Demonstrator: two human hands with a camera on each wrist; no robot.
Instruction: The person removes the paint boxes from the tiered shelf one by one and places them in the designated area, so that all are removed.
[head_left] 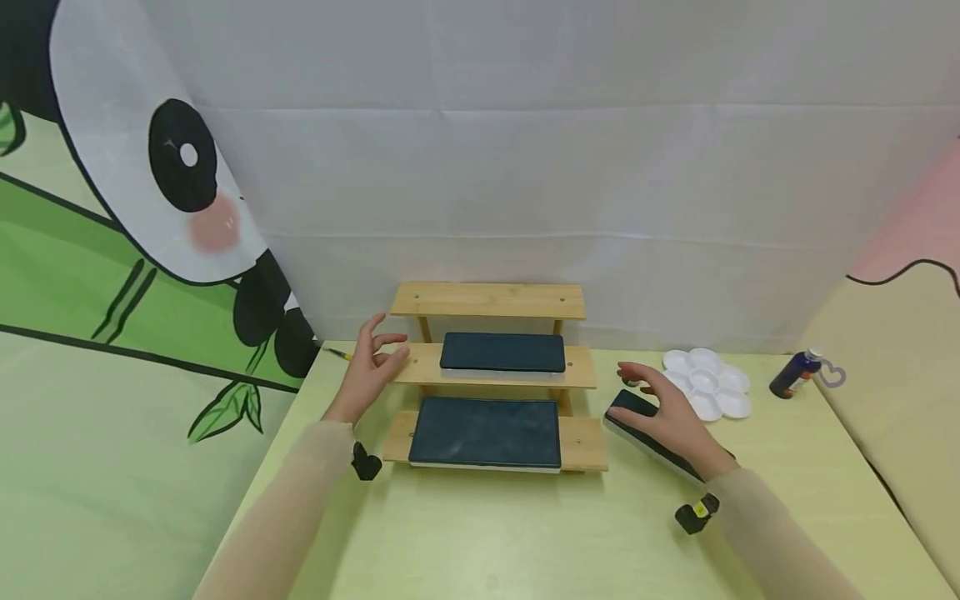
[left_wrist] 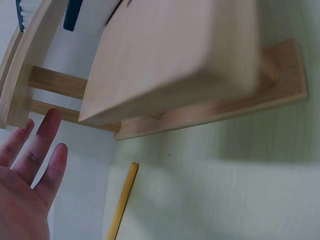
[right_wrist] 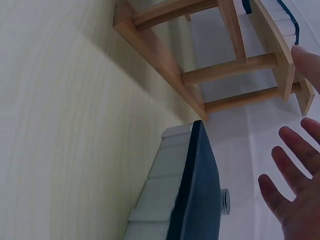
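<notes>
Dark case [head_left: 645,425] under relaxed right hand [head_left: 671,417] — left hand [head_left: 371,367] spread beside wooden rack [head_left: 487,304].

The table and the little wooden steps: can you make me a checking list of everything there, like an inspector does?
Surface: pale yellow-green table, no spills seen.
Job's things: three-step wooden shelf; a dark flat eraser pad on its middle step, a larger one on its bottom step, a third on the table under the right hand.
Clutter: white flower-shaped paint palette, dark blue bottle lying on its side, yellow pencil by the wall.
Grippers: left hand open beside the middle step; right hand open above the third pad.
Cables: nothing seen.
Surroundings: white cloth backdrop, panda picture on the left.
</notes>
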